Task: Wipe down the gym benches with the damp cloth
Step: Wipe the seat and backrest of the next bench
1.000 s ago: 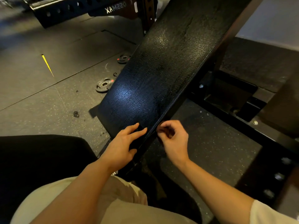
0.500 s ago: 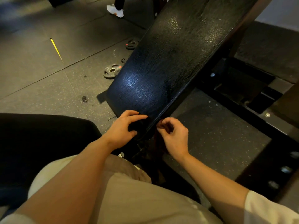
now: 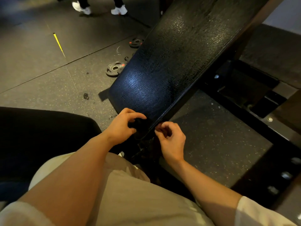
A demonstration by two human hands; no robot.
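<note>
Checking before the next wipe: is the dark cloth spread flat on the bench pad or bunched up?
Bunched. The cloth is a dark wad gripped by the left hand at the near corner of the bench pad.

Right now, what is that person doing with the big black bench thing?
A person is bent over a black padded gym bench and works at its near end. The left hand grips something dark, likely the cloth, at the pad's corner. The right hand has its fingers curled at the pad's edge; what they pinch is too dark to tell. The pad shines as if wet. Two small weight plates lie on the floor beside it.
</note>
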